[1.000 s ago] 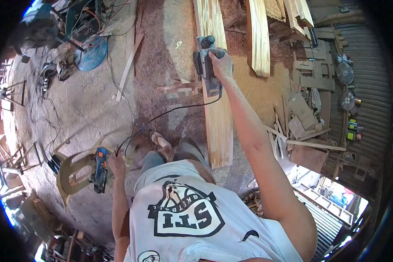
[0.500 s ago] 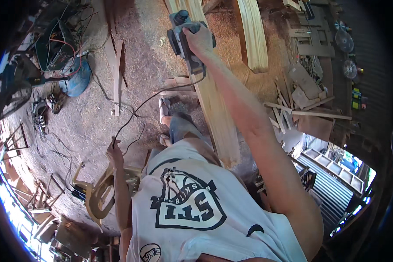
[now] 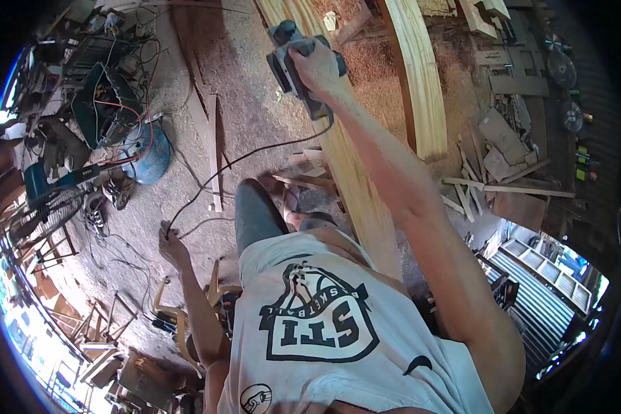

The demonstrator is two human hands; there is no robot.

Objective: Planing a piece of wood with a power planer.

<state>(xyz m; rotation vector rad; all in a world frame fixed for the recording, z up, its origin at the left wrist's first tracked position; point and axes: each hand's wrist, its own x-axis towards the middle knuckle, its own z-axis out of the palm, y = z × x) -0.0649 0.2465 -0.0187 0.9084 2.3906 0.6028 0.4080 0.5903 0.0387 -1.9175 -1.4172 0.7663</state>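
My right hand point(image 3: 317, 70) is closed round the handle of a dark electric hand planer point(image 3: 292, 74). The planer rests on a long pale wooden board point(image 3: 357, 183), toward its far part, with my right arm stretched out over the wood. From the planer's near end a black power cord point(image 3: 255, 149) runs in a slack curve to the left. My left hand point(image 3: 173, 250) pinches this cord between its fingers, out to the left above the floor. The planer's sole against the wood is hidden.
A second thick board point(image 3: 419, 83) lies to the right, over wood shavings. Thin strips point(image 3: 215, 155) lie on the floor at left, near a blue round container point(image 3: 147, 153) and a fan point(image 3: 52, 207). Offcuts point(image 3: 507, 148) are piled at right. A yellowish chair point(image 3: 181, 331) stands beside my left arm.
My left knee has come up and forward, and my body leans differently. My left hand has moved outward to the left with the cord. The right hand stays on the planer; the view has shifted.
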